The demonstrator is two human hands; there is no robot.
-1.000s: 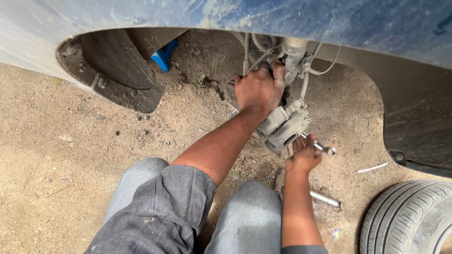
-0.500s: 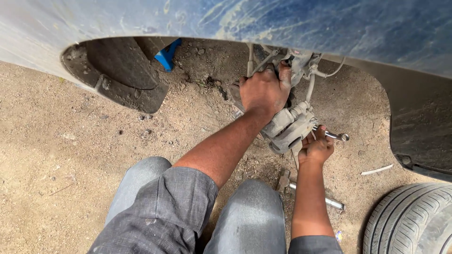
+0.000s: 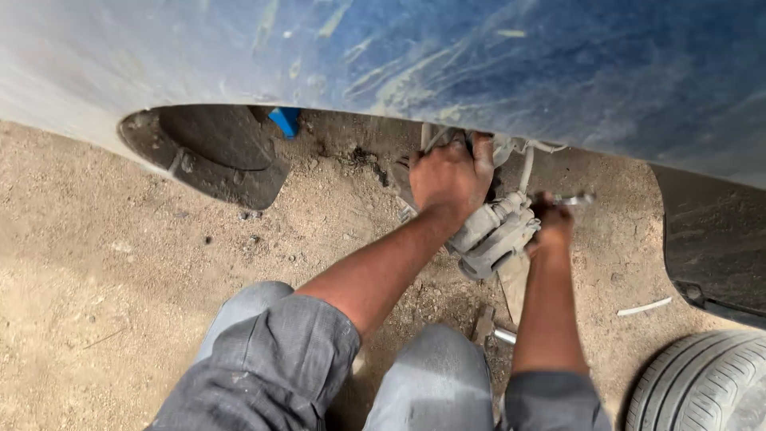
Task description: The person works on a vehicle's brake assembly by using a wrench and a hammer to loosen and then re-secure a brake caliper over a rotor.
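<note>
My left hand (image 3: 451,175) reaches up into the wheel arch of a blue car (image 3: 479,64) and grips the suspension parts just above a grey metal brake caliper (image 3: 495,235). My right hand (image 3: 550,223) is closed around a small silver wrench (image 3: 576,198), held against the right side of the caliper. The caliper hangs between my two hands. What my left fingers hold is partly hidden under the car's body edge.
A removed tyre (image 3: 706,383) lies at the lower right on the sandy ground. A white strip (image 3: 645,306) and a metal bar (image 3: 503,335) lie in the dirt near my knees. A black mudflap (image 3: 215,156) and a blue piece (image 3: 285,120) sit in the arch's left.
My right hand has risen with the wrench from below the caliper to its right side. My view has moved closer and shifted slightly right.
</note>
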